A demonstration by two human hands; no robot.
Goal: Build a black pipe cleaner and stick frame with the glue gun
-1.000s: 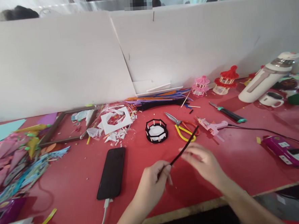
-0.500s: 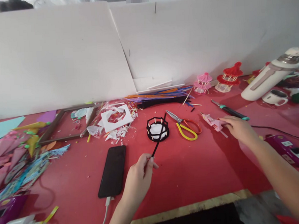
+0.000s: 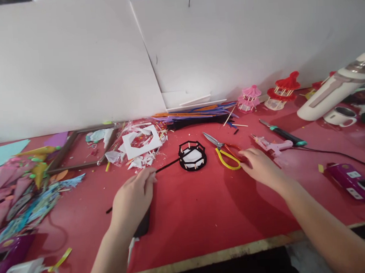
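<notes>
My left hand (image 3: 132,201) pinches a black pipe cleaner (image 3: 167,166), whose far end reaches into a small octagonal black frame (image 3: 193,167) with short pale posts and a white base. The pipe cleaner's other end pokes out to the left of my wrist. My right hand (image 3: 263,168) has its fingers closed at the red handle of the scissors (image 3: 223,152); the fingers cover part of that handle. The scissors lie flat, their blades pointing to the back left. Beyond my right hand rests a pink glue gun (image 3: 272,146).
A phone (image 3: 143,225) lies partly beneath my left hand. White scraps and a cut-out board (image 3: 142,142) lie back left. Several coloured pipe cleaners (image 3: 199,115) line the back. Pink (image 3: 250,98) and red (image 3: 283,91) pavilions, a cutter (image 3: 287,136), flask (image 3: 331,90) and mug (image 3: 340,116) stand right.
My right hand has let go of the glue gun and moved left to the scissors. My left hand has moved left, swinging the pipe cleaner to a flatter slant, and now covers part of the phone.
</notes>
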